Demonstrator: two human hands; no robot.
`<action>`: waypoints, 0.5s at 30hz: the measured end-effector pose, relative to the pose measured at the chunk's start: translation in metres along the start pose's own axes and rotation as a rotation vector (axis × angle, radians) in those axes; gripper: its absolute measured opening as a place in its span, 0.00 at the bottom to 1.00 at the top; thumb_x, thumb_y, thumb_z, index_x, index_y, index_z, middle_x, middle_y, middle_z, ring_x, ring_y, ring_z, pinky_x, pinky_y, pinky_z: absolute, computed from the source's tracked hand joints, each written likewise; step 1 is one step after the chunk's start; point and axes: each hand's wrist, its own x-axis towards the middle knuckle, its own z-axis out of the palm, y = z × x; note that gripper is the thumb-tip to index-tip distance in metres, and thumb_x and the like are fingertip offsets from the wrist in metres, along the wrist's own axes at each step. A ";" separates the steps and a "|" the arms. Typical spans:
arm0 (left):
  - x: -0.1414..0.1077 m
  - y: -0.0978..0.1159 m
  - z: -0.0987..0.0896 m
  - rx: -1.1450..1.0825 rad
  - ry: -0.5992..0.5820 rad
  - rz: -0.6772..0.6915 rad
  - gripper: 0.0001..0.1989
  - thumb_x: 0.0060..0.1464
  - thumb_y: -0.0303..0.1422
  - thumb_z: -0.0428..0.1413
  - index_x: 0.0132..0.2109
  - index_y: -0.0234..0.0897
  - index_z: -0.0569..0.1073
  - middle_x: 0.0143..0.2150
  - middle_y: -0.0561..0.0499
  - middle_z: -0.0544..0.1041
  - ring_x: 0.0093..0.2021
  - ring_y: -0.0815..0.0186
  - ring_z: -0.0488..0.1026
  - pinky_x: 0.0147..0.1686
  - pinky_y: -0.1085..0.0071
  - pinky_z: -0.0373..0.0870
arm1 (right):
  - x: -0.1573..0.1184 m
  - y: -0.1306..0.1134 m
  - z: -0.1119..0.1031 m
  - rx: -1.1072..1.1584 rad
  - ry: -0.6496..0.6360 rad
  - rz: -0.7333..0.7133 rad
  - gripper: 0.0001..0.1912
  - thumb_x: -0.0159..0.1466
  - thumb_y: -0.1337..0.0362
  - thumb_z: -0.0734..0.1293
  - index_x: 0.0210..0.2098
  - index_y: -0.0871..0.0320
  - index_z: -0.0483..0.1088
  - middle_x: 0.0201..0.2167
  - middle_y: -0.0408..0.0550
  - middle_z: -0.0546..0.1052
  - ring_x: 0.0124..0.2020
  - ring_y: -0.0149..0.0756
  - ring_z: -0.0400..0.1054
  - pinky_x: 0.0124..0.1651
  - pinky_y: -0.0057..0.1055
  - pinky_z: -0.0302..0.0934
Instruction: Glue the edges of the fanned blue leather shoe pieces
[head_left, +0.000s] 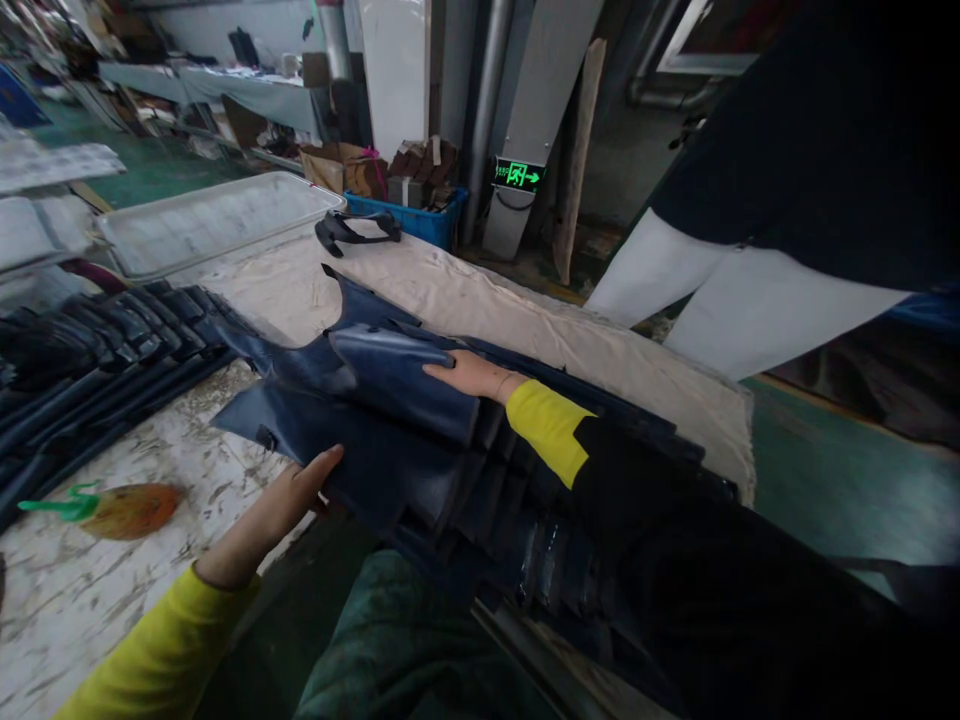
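A dark blue leather-like piece (405, 460) lies on top of a stack of overlapping dark pieces (525, 540). My left hand (304, 488) grips its near left edge, thumb on top and fingers underneath. Over the upper part of the piece, my right hand (469, 375) rests by a folded-over flap (397, 370), its fingertips at the flap's edge; whether it pinches the material is hard to tell. The piece has pointed corners at its left end.
On the left lie another row of dark pieces (112, 340) and an orange bottle with a green nozzle (131, 510). Behind are a black curved item (356, 232), a white tray (225, 225) and a blue crate (427, 222). A person in white trousers (720, 290) stands at the right.
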 end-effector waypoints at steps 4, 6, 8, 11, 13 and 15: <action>0.003 0.011 -0.004 0.094 -0.029 -0.124 0.32 0.51 0.55 0.40 0.19 0.34 0.71 0.19 0.44 0.73 0.21 0.64 0.69 0.25 0.70 0.68 | 0.004 0.005 -0.006 -0.168 0.236 0.079 0.22 0.67 0.52 0.57 0.51 0.61 0.70 0.46 0.55 0.75 0.50 0.42 0.68 0.52 0.34 0.60; 0.009 0.012 -0.002 0.071 -0.005 -0.133 0.31 0.51 0.55 0.41 0.18 0.34 0.70 0.17 0.45 0.71 0.18 0.66 0.67 0.21 0.72 0.64 | 0.004 0.013 -0.004 -0.250 0.237 0.130 0.23 0.68 0.52 0.56 0.50 0.61 0.70 0.45 0.55 0.76 0.49 0.44 0.69 0.51 0.35 0.60; 0.015 0.009 -0.001 0.026 -0.018 -0.111 0.30 0.50 0.56 0.43 0.18 0.34 0.69 0.15 0.46 0.70 0.16 0.68 0.64 0.18 0.73 0.59 | 0.004 0.019 -0.001 -0.328 0.186 0.168 0.22 0.67 0.52 0.56 0.48 0.61 0.71 0.43 0.55 0.76 0.47 0.44 0.70 0.49 0.35 0.61; 0.023 -0.002 -0.002 -0.015 -0.032 -0.110 0.30 0.47 0.57 0.48 0.16 0.34 0.65 0.13 0.48 0.67 0.14 0.71 0.59 0.17 0.74 0.53 | 0.004 0.026 0.004 -0.418 0.152 0.212 0.22 0.66 0.52 0.57 0.47 0.60 0.71 0.43 0.55 0.77 0.46 0.44 0.70 0.47 0.33 0.62; 0.025 -0.011 -0.006 -0.099 -0.038 -0.120 0.29 0.47 0.57 0.51 0.19 0.33 0.67 0.15 0.49 0.68 0.15 0.72 0.59 0.17 0.75 0.51 | 0.004 0.029 0.005 -0.470 0.138 0.244 0.21 0.66 0.52 0.58 0.47 0.60 0.71 0.42 0.55 0.77 0.45 0.43 0.71 0.46 0.33 0.62; 0.023 -0.017 -0.014 -0.176 -0.026 -0.101 0.28 0.48 0.57 0.50 0.27 0.33 0.71 0.20 0.49 0.72 0.18 0.71 0.62 0.17 0.76 0.51 | 0.003 0.031 0.005 -0.508 0.110 0.278 0.19 0.64 0.53 0.59 0.45 0.60 0.72 0.41 0.55 0.77 0.44 0.44 0.71 0.44 0.33 0.63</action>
